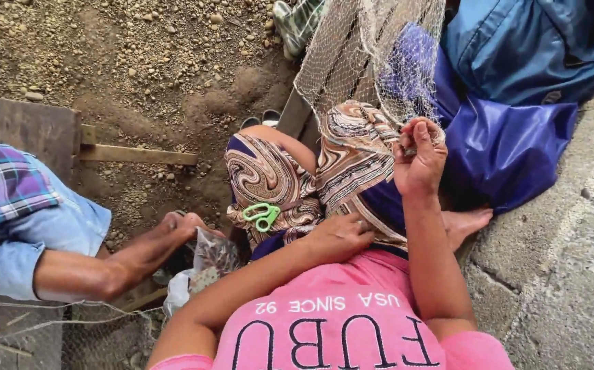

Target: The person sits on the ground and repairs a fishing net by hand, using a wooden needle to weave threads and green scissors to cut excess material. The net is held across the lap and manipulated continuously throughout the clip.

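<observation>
Fine beige fishing net (358, 62) was pinched in the right hand (416, 157), fingers closed on its mesh; the left hand (341, 236) rested loosely curled, empty, near green plastic scissors (261, 214), mid-mending probably.

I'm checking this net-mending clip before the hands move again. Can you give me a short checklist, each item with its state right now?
1. Right hand has a grip on the pale mesh fishing net: ok, fingers pinched at the net's lower edge.
2. Left hand free: ok, resting on the swirl-patterned brown cloth over the lap, holding nothing visible.
3. Small green plastic scissors within reach: ok, lying on the lap cloth beside the left hand.
4. Net hanging untangled: cannot tell, the mesh bunches near the grip.
5. Tool or twine in the right hand: cannot tell, hidden by fingers.
6. Other person's bare foot apart from the scissors: ok.
</observation>
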